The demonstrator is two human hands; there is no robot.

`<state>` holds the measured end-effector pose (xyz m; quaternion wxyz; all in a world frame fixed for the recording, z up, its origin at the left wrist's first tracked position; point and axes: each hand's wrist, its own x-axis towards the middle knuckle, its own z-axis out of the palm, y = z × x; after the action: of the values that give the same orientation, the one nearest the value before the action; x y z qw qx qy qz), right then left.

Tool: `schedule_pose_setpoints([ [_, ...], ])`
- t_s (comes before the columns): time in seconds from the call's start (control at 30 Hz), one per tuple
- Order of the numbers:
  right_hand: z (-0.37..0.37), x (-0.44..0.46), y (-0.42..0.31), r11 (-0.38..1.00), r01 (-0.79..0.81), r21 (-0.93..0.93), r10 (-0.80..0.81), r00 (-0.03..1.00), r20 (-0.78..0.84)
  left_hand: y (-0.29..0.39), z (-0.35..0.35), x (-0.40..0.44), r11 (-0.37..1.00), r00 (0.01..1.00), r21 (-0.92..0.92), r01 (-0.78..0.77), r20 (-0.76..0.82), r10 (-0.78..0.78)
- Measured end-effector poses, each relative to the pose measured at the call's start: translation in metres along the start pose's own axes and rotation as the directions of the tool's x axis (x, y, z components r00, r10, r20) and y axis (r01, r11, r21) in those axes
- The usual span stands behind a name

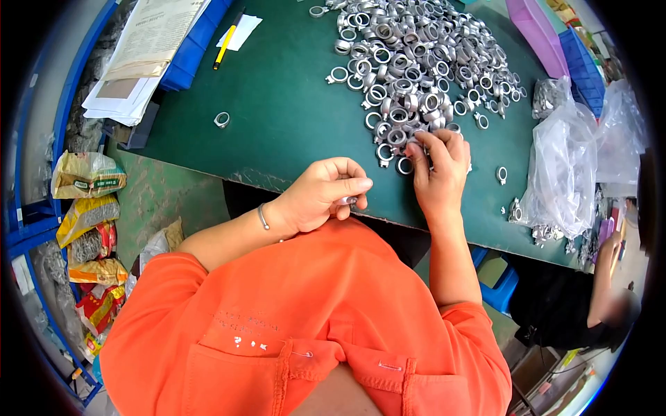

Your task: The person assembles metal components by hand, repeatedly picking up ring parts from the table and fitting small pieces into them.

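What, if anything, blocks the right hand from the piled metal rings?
Nothing visible. The right hand is at the near edge of the piled metal rings, its fingers by the closest ones; the clear plastic bag lies off to the right.

1. Here the left forearm (232, 234) is angled forward and inward, the arm bent at the elbow.
2. The left hand (327, 192) is held close before the torso (340, 277), its fingers (343, 167) curled in, the left thumb (352, 186) laid out straight and pointed to the right.
3. Over on the other side, the right forearm (447, 243) is stretched almost directly forward.
4. And the right hand (444, 166) is arched, its thumb and index tips drawn near each other; whether they meet cannot be made out.
5. The two hands are held apart, the right set farther forward.
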<state>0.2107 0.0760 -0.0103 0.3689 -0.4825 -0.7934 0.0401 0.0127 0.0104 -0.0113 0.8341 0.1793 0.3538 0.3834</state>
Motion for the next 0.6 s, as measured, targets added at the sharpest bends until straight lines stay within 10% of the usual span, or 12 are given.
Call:
schedule_pose_setpoints([
  [0.1, -0.007, -0.010, -0.016, 0.906, -0.239, 0.349, 0.219, 0.971, 0.095, 0.002, 0.006, -0.001, 0.991, 0.999, 0.130, -0.041, -0.022, 0.044],
  [0.23, -0.004, -0.029, -0.033, 0.412, -0.389, 0.824, 0.305, 0.911, 0.278, 0.004, 0.012, -0.001, 0.974, 0.994, 0.201, -0.101, -0.029, 0.109],
  [0.6, -0.004, -0.039, -0.034, 0.659, -0.214, 0.721, 0.102, 0.975, 0.197, 0.005, 0.017, -0.008, 0.718, 0.890, 0.568, -0.403, 0.060, 0.452],
])
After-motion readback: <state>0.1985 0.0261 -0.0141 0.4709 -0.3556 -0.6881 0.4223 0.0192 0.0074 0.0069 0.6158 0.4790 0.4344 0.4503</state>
